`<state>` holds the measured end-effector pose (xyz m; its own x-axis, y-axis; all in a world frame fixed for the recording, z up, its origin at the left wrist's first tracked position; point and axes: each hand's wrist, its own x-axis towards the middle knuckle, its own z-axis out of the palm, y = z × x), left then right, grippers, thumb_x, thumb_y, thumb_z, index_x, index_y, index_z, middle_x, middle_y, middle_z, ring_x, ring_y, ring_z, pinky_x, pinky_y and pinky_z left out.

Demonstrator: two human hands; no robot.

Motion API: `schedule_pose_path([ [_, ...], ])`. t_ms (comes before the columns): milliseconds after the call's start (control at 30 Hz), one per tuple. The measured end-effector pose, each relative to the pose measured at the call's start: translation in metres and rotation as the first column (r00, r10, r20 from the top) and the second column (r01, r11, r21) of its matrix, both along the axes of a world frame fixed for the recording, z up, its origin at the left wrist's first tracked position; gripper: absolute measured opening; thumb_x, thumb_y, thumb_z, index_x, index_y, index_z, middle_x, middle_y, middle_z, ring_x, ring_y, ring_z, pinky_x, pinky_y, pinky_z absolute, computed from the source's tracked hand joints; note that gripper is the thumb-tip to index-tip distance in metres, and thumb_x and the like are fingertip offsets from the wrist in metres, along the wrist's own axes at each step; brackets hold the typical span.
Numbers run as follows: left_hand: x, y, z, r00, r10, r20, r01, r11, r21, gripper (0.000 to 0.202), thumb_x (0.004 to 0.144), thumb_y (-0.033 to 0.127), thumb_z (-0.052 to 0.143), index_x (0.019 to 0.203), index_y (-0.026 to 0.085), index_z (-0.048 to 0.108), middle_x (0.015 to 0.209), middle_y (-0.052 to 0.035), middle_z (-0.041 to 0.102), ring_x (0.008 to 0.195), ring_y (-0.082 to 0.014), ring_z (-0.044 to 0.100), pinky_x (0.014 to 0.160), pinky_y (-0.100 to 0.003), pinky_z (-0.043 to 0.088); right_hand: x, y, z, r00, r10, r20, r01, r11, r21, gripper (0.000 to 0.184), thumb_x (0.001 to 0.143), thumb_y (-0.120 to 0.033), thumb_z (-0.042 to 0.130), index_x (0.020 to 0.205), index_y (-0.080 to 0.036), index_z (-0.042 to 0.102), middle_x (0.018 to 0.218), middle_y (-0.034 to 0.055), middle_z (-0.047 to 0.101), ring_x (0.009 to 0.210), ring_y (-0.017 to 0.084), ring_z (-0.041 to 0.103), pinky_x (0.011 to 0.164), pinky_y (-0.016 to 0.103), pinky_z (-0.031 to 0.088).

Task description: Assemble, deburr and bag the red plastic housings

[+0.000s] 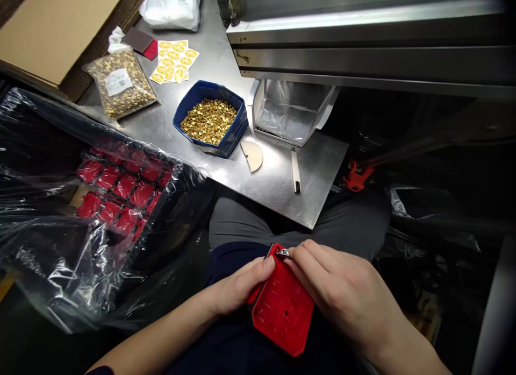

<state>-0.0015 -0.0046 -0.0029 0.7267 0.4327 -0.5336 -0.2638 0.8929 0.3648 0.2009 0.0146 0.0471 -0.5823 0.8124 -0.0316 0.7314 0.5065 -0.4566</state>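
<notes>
Over my lap, my left hand (pixel 237 286) grips a red plastic part (pixel 284 308) by its left edge, thumb on its top corner. My right hand (pixel 342 291) is closed in a pinch on a small shiny metal piece (pixel 283 253) at the part's upper corner. On the steel table (pixel 258 186) ahead stands a blue bowl (pixel 210 118) full of small gold-coloured metal pieces.
A clear bag of gold pieces (pixel 120 84) and a yellow sticker sheet (pixel 174 60) lie at the back. A plastic-wrapped black crate of red parts (pixel 121 189) is on my left. A white pen-like tool (pixel 295 170), a half-round white piece (pixel 252 155) and a clear-lined bin (pixel 290 110) sit near the bowl.
</notes>
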Motion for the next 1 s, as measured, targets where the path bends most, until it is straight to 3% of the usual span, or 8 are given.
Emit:
schedule_pose_path([
  [233, 0.001, -0.001, -0.004, 1.0, 0.018, 0.015, -0.019, 0.999, 0.039, 0.054, 0.095, 0.062, 0.052, 0.105, 0.012, 0.071, 0.089, -0.009, 0.071, 0.079, -0.0192, 0.064, 0.08, -0.029, 0.049, 0.004, 0.003, 0.001, 0.993, -0.019, -0.114, 0.008, 0.995, -0.099, 0.02, 0.102, -0.015, 0.049, 0.086, -0.019, 0.06, 0.075, 0.0005, 0.059, 0.064, 0.015, 0.054, 0.058, 0.031, 0.036],
  [300, 0.0, -0.001, -0.004, 1.0, -0.017, 0.017, 0.016, 0.999, 0.031, 0.06, 0.092, 0.065, 0.054, 0.11, 0.011, 0.071, 0.093, -0.0118, 0.073, 0.08, -0.0214, 0.066, 0.08, -0.031, 0.05, 0.011, 0.005, 0.0, 0.96, -0.151, -0.238, 0.106, 0.976, -0.191, 0.011, 0.101, -0.02, 0.055, 0.094, -0.021, 0.063, 0.083, -0.0003, 0.065, 0.07, 0.013, 0.06, 0.064, 0.026, 0.043],
  [433, 0.0, 0.0, -0.003, 0.996, -0.083, 0.022, 0.084, 0.995, -0.051, 0.078, 0.082, 0.076, 0.057, 0.119, 0.008, 0.069, 0.109, -0.0206, 0.072, 0.094, -0.0319, 0.069, 0.082, -0.038, 0.053, 0.028, 0.01, -0.018, 0.72, -0.642, -0.264, 0.575, 0.765, -0.29, 0.013, 0.091, -0.035, 0.072, 0.098, -0.026, 0.066, 0.087, -0.0036, 0.07, 0.073, 0.011, 0.066, 0.066, 0.02, 0.049],
  [500, 0.0, 0.001, -0.002, 0.996, -0.083, 0.042, 0.086, 0.995, -0.053, 0.082, 0.08, 0.078, 0.058, 0.121, 0.007, 0.068, 0.114, -0.0225, 0.071, 0.099, -0.0354, 0.069, 0.084, -0.041, 0.054, 0.033, 0.013, -0.036, 0.639, -0.74, -0.209, 0.661, 0.668, -0.342, 0.018, 0.089, -0.041, 0.073, 0.096, -0.027, 0.066, 0.084, -0.0038, 0.071, 0.071, 0.013, 0.068, 0.065, 0.021, 0.051],
  [700, -0.003, 0.011, 0.0, 0.999, -0.045, -0.008, 0.046, 0.973, 0.225, 0.084, 0.075, 0.064, 0.076, 0.142, 0.019, 0.05, 0.126, -0.0156, 0.065, 0.111, -0.0319, 0.064, 0.096, -0.042, 0.05, 0.024, 0.025, -0.095, 0.743, -0.653, -0.148, 0.62, 0.754, -0.215, 0.01, 0.092, -0.034, 0.067, 0.099, -0.026, 0.068, 0.101, 0.0019, 0.07, 0.09, 0.02, 0.066, 0.08, 0.031, 0.051],
  [800, -0.002, 0.015, 0.003, 0.933, 0.04, -0.359, 0.154, 0.855, 0.495, 0.096, 0.069, 0.049, 0.086, 0.15, 0.031, 0.037, 0.141, -0.0105, 0.054, 0.126, -0.0312, 0.055, 0.11, -0.047, 0.042, 0.016, 0.034, -0.121, 0.758, -0.631, -0.165, 0.612, 0.776, -0.153, 0.015, 0.091, -0.034, 0.067, 0.103, -0.025, 0.07, 0.106, 0.0063, 0.068, 0.103, 0.026, 0.061, 0.094, 0.04, 0.046],
  [867, -0.002, 0.018, 0.003, 0.76, 0.175, -0.625, 0.331, 0.724, 0.606, 0.103, 0.066, 0.044, 0.09, 0.152, 0.031, 0.034, 0.146, -0.0107, 0.048, 0.132, -0.0319, 0.048, 0.115, -0.05, 0.037, 0.012, 0.04, -0.135, 0.77, -0.616, -0.166, 0.601, 0.788, -0.137, 0.017, 0.091, -0.035, 0.067, 0.105, -0.025, 0.071, 0.105, 0.0073, 0.068, 0.103, 0.029, 0.059, 0.096, 0.045, 0.043],
  [1000, -0.002, 0.021, -0.004, 0.51, 0.442, -0.738, 0.552, 0.491, 0.674, 0.104, 0.066, 0.039, 0.09, 0.151, 0.023, 0.033, 0.139, -0.0131, 0.052, 0.129, -0.0326, 0.046, 0.112, -0.05, 0.041, 0.01, 0.039, -0.143, 0.755, -0.626, -0.193, 0.609, 0.78, -0.144, 0.031, 0.092, -0.043, 0.066, 0.115, -0.023, 0.069, 0.114, 0.0126, 0.064, 0.111, 0.035, 0.055, 0.101, 0.054, 0.039],
])
